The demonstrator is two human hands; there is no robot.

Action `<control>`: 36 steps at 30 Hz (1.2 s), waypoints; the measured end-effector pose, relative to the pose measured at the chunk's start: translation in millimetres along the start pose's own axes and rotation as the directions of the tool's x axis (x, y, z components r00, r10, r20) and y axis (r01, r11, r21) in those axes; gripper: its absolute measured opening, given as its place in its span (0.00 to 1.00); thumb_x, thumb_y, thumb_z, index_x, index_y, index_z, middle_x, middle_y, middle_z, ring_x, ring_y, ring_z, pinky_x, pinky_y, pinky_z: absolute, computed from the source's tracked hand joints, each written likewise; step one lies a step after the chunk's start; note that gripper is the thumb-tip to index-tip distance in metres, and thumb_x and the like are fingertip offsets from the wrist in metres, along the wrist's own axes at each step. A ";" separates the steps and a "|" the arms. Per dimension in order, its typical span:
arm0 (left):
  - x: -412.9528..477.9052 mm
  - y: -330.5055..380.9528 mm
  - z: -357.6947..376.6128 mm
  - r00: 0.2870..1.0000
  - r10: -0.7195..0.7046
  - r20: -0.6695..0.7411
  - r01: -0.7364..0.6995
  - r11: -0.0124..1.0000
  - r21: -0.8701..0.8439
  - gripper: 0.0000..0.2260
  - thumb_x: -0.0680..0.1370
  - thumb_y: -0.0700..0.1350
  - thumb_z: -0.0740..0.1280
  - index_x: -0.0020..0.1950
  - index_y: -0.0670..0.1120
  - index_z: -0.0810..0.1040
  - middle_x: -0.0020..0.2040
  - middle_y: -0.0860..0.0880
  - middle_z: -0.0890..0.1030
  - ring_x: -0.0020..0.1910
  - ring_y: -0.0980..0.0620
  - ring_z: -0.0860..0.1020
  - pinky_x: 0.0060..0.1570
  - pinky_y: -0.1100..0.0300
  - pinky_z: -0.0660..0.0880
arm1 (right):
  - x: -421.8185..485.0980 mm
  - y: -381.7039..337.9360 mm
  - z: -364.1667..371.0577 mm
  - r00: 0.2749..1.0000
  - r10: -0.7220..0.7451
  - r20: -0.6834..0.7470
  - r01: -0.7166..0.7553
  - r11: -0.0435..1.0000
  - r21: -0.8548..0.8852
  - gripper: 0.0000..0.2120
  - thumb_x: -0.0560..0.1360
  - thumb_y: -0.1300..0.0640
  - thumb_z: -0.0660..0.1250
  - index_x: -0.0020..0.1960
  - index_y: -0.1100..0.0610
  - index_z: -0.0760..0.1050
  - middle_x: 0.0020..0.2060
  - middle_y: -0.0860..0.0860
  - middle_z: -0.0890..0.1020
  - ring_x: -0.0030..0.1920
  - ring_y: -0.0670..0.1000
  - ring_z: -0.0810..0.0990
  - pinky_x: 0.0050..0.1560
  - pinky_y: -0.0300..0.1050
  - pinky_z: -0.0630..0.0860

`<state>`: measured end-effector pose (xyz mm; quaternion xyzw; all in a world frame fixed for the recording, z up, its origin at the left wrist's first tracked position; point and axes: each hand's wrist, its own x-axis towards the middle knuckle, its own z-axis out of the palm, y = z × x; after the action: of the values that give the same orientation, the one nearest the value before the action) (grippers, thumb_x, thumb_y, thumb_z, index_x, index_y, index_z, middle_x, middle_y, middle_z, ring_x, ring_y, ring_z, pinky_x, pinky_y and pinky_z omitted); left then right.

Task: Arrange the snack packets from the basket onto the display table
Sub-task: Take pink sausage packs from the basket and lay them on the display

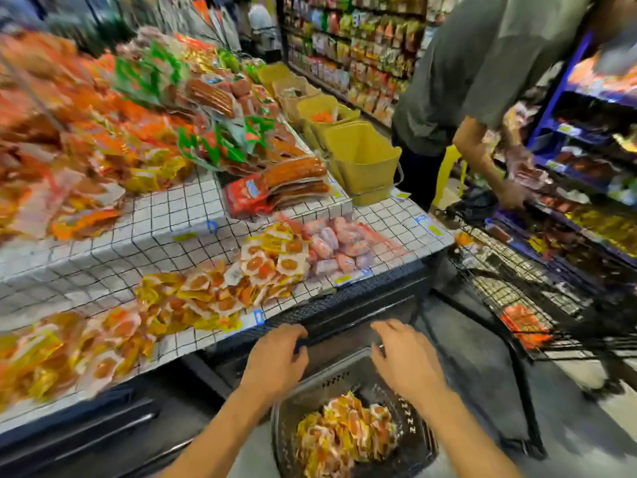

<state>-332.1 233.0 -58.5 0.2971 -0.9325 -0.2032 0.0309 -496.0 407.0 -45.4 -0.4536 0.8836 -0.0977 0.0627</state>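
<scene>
A dark plastic basket (pixel 418 439) stands on the floor at the bottom centre, holding a heap of yellow, white and orange snack packets (pixel 346 434). My left hand (pixel 275 357) and my right hand (pixel 405 355) hover above the basket's far rim, both with fingers loosely spread and nothing in them. Just beyond them is the tiered display table (pixel 165 215) covered with a white grid-pattern sheet. Matching yellow and orange packets (pixel 227 288) lie piled on its lowest tier, next to pink sausage packs (pixel 339 246).
Higher tiers carry red sausage packs (pixel 286 188) and orange and green packets. Yellow buckets (pixel 365 160) line the table's right edge. A person in a grey shirt (pixel 482 63) bends over a black wire trolley (pixel 537 291) at the right, in front of stocked shelves.
</scene>
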 end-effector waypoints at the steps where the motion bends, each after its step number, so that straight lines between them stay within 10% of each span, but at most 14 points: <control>1: -3.3 -3.1 -5.7 1.000 -0.025 -0.013 0.025 1.000 -0.008 0.15 0.80 0.51 0.62 0.66 0.54 0.74 0.62 0.55 0.78 0.58 0.53 0.77 0.54 0.57 0.75 | 4.2 -2.2 -2.1 1.000 -0.015 0.014 0.015 1.000 -0.002 0.20 0.82 0.48 0.57 0.72 0.49 0.69 0.62 0.48 0.78 0.61 0.52 0.77 0.58 0.47 0.75; 36: 81.4 3.5 19.9 0.928 -0.363 -0.086 0.347 0.924 -0.160 0.12 0.81 0.49 0.62 0.64 0.53 0.74 0.59 0.54 0.78 0.54 0.54 0.78 0.52 0.57 0.77 | 293.3 47.2 25.1 0.978 -0.077 0.195 0.067 0.996 0.058 0.38 0.72 0.36 0.69 0.77 0.46 0.59 0.77 0.57 0.59 0.74 0.63 0.61 0.67 0.61 0.70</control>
<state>-404.5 196.7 -80.4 0.4694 -0.8431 -0.2536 0.0678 -698.5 192.3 -87.2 -0.4910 0.8533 -0.0769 0.1579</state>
